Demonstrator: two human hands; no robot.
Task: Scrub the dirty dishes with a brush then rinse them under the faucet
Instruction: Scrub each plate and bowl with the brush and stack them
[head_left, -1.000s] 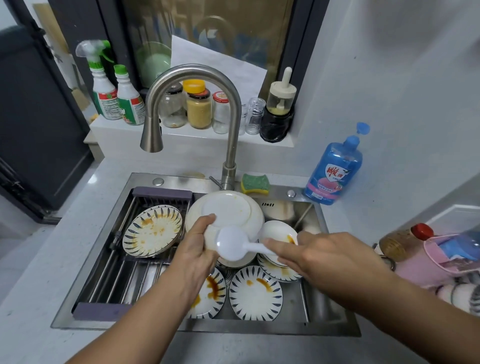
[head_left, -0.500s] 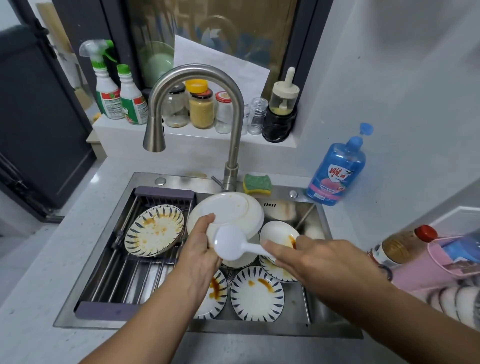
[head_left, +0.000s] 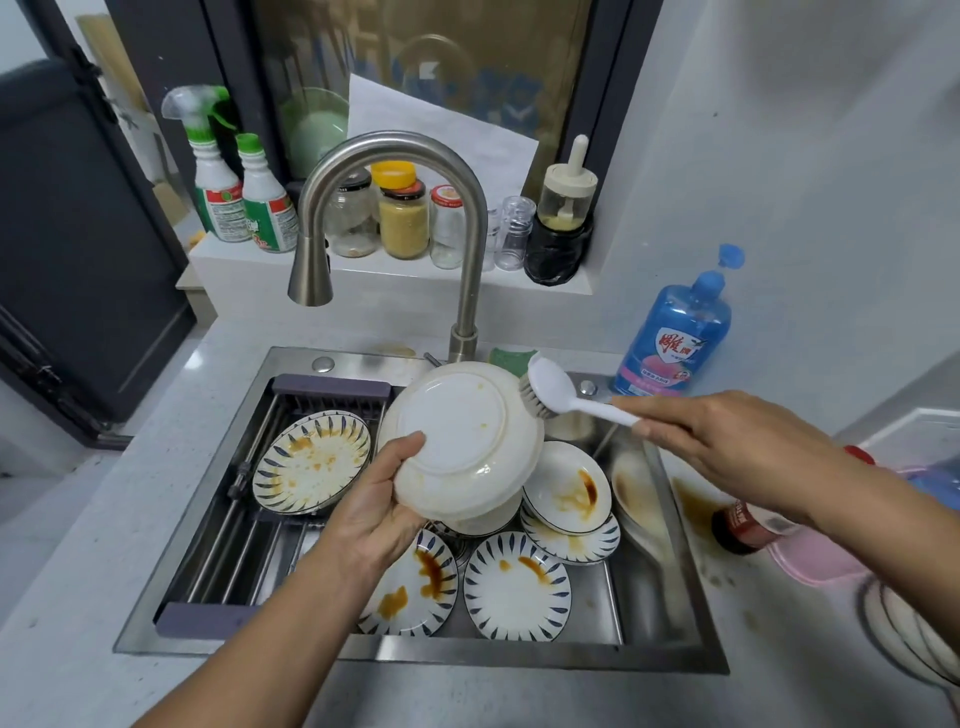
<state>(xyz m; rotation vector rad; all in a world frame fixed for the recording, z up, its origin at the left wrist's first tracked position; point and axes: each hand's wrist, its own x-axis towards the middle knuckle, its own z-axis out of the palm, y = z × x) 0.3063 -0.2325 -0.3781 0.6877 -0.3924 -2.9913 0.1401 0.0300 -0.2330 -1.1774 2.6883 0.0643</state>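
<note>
Two round, blue-striped white plates (head_left: 517, 584) lay sauce-stained at the near end of the steel sink (head_left: 415, 656), apparently awaiting their turn; above them the left hand (head_left: 374, 514) gripped a deep white ceramic dish (head_left: 462, 441), thumb on its upturned base, other fingers hidden, tilting it toward the bristles; the right hand (head_left: 717, 447) pinched the white plastic long-handled brush (head_left: 545, 389), bristles touching the dish's far rim; beyond, the curved steel faucet (head_left: 395, 208) ran no water.

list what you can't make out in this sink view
Head view only.
White plate: its eating face is turned away; the left hand shows just the underside.
Green sponge: mostly behind the plate and the brush.
Brown bottle: its middle is covered by the forearm of the right hand.
Stacked dishes on the counter: cut off by the right edge.
</note>
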